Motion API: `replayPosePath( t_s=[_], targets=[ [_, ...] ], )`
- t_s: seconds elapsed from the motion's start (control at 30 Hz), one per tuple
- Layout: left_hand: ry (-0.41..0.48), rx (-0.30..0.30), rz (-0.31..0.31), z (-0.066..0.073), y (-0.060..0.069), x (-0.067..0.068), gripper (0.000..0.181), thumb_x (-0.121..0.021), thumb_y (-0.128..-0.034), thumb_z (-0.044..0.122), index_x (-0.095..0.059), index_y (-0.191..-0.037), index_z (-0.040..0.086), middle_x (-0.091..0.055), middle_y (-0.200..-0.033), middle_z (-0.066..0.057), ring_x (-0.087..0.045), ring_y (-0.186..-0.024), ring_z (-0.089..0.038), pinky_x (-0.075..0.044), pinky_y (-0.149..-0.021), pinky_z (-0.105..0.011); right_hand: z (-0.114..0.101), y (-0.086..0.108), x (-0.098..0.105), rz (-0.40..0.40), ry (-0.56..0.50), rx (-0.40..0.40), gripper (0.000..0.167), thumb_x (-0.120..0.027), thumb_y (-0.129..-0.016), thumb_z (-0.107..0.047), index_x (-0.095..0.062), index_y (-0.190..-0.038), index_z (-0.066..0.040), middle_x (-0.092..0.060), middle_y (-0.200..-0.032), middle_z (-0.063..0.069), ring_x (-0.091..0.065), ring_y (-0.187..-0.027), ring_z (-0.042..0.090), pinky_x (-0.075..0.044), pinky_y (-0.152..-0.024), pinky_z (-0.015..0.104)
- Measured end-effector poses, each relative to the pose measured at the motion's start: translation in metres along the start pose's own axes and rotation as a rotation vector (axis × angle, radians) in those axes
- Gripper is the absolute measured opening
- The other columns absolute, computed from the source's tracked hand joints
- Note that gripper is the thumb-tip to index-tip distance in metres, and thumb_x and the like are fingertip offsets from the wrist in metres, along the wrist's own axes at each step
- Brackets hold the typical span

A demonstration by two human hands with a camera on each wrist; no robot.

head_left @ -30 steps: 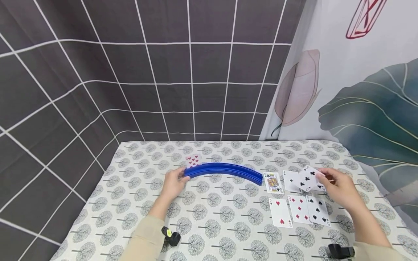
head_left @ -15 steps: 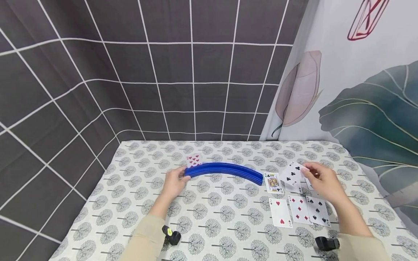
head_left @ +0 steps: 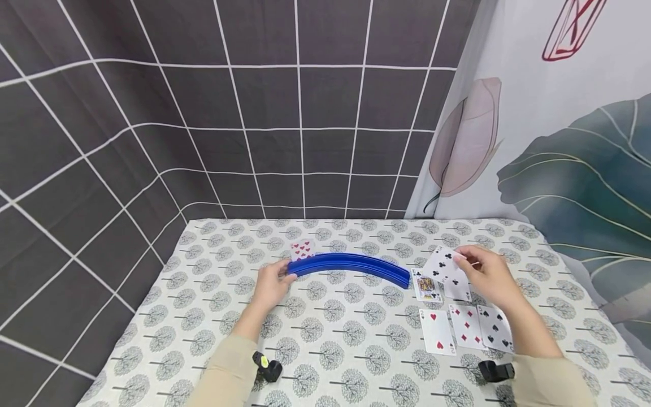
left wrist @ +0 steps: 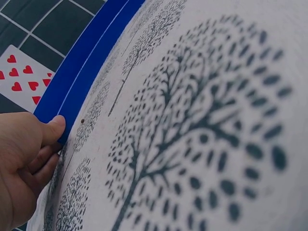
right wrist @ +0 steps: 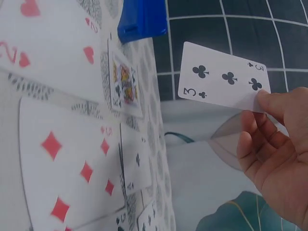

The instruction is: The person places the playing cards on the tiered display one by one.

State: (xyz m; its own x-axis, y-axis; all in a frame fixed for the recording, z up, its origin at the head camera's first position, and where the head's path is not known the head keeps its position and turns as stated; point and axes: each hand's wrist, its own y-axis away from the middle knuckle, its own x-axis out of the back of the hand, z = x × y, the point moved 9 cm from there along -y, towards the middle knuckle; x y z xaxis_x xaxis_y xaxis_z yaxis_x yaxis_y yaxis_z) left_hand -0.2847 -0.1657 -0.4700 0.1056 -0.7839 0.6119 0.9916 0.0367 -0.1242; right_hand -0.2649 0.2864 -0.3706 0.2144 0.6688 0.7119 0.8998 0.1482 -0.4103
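Observation:
My left hand (head_left: 270, 285) grips the left end of a curved blue card holder (head_left: 351, 262), thumb on its near side. A hearts card (head_left: 303, 249) stands upright in that end, its lower part hidden by the holder. Between thumb and fingers, my right hand (head_left: 490, 280) pinches a three of clubs (right wrist: 219, 77), face showing. It is raised above the table, near the holder's right end, and overlaps the king of clubs (head_left: 427, 289) and another clubs card (head_left: 458, 290) in the head view.
Face up on the tree-patterned cloth (head_left: 325, 362) lie a two of hearts (head_left: 437, 332), a five of diamonds (head_left: 465, 328) and a spades card (head_left: 494, 329). Another clubs card (right wrist: 148, 219) shows partly in the right wrist view. A dark gridded curtain (head_left: 325, 152) hangs behind.
My right hand has moved left with the three of clubs, from over the far-right cards toward the holder's right end. The left hand and holder have stayed put.

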Motion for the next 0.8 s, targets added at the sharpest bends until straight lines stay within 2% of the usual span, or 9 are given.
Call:
replayPosePath(
  t_s=[0.3,0.5,0.8],
  targets=[
    [0.006,0.002,0.001,0.002,0.001,0.001,0.047,-0.074,-0.0901,0.007,-0.061,-0.134,-0.003,-0.069,-0.121,-0.023,-0.067,-0.114,-0.037,-0.052,-0.104,-0.049,-0.014,-0.012,-0.013,-0.028,-0.003,0.031,0.013,-0.066,-0.097,-0.006,-0.071,-0.107,0.0,-0.07,-0.09,0.009,-0.06,-0.077,0.012,-0.054,-0.066,0.02],
    [0.006,0.008,0.005,0.001,0.001,0.001,0.046,-0.074,-0.0902,0.007,-0.062,-0.133,-0.002,-0.069,-0.122,-0.022,-0.066,-0.115,-0.037,-0.052,-0.105,-0.047,-0.025,-0.016,-0.019,-0.014,-0.03,0.088,0.013,-0.069,-0.094,0.0,-0.072,-0.106,0.002,-0.07,-0.089,0.008,-0.059,-0.075,0.008,-0.054,-0.067,0.017],
    [0.002,-0.002,0.011,0.003,0.002,0.001,0.046,-0.074,-0.0892,0.005,-0.061,-0.133,-0.004,-0.069,-0.12,-0.024,-0.067,-0.113,-0.038,-0.053,-0.103,-0.048,-0.034,-0.022,-0.033,-0.038,-0.026,0.094,0.011,-0.068,-0.095,-0.001,-0.072,-0.104,0.001,-0.069,-0.087,0.005,-0.059,-0.075,0.009,-0.055,-0.066,0.02]
  ],
)
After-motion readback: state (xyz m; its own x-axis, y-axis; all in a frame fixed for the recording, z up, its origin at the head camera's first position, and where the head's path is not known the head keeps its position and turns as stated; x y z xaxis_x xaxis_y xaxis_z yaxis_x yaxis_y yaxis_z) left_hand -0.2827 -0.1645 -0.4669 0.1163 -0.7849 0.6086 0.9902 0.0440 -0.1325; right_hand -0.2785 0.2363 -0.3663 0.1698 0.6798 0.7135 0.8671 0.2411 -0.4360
